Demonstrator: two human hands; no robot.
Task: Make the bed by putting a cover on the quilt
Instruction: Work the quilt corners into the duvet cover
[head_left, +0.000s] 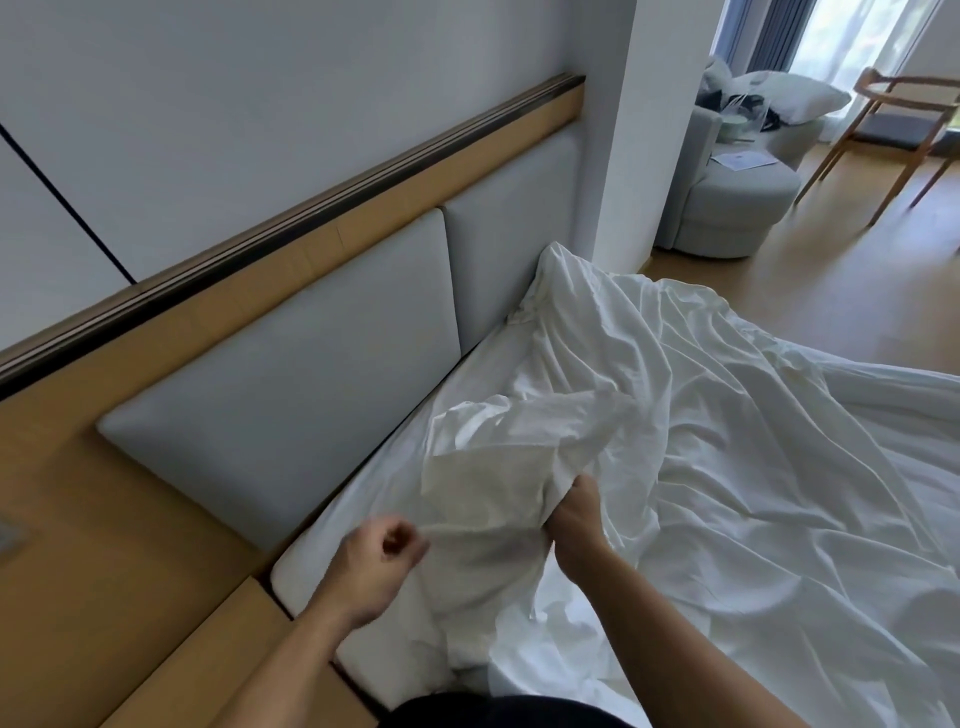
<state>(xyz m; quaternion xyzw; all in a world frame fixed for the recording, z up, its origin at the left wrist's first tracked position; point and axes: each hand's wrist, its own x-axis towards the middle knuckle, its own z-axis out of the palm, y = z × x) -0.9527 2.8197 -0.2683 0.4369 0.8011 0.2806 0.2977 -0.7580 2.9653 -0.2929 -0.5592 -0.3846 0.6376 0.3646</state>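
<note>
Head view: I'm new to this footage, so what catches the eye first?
The rumpled white cover spreads across the bed at centre and right. The right hand grips a bunch of it low in the middle, the left hand curled beside it. A grey padded headboard runs along the left.

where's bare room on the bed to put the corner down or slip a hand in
Bare sheet strip between the headboard pads and the bunched cover, down to the mattress corner by the left hand. Crowded rightward: rumpled cover, gripped by the right hand.

Grey padded headboard (291, 374) w/ wood trim (78, 519), grey armchair (727, 208) + pillow (795, 96), wooden chair (893, 130) nr window (852, 36).
</note>
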